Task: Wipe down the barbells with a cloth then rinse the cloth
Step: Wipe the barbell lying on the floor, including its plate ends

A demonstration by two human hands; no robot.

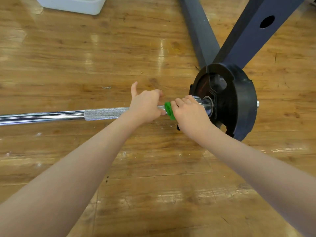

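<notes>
Rack legs (201, 31) behind weight plate (239, 100), white tub (73, 4) far-left

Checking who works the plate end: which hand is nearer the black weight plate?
Right. The right hand grips the bar beside the black weight plate; the left hand is farther along the bar, beyond the green cloth.

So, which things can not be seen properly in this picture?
- Green cloth, head view: mostly hidden under the right hand.
- Barbell: its far end is cut off by the left edge.
- White tub: cut off by the top edge.
- Left hand: its fingertips are hidden behind the bar.
</notes>
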